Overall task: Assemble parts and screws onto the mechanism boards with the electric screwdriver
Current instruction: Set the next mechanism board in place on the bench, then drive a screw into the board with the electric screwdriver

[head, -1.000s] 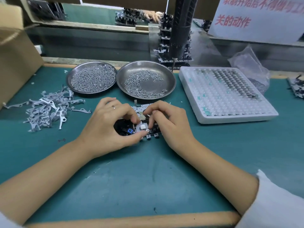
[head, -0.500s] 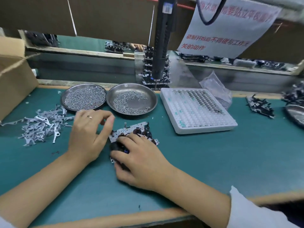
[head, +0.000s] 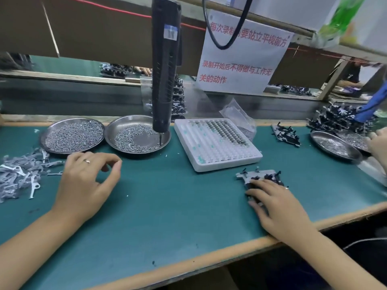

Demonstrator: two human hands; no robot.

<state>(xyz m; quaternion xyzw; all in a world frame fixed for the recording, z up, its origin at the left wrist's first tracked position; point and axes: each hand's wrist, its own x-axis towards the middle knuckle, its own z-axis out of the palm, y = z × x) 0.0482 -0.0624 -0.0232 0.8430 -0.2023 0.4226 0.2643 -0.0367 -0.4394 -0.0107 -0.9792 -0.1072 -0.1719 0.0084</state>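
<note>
Rightward now, right hand [head: 278,204] slid mechanism board [head: 259,176].

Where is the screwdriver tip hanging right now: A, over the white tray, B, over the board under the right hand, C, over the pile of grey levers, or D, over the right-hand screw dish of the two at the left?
D: the screwdriver hangs with its tip just above the near right rim of that screw dish, clear of the tray, board and levers.
</note>
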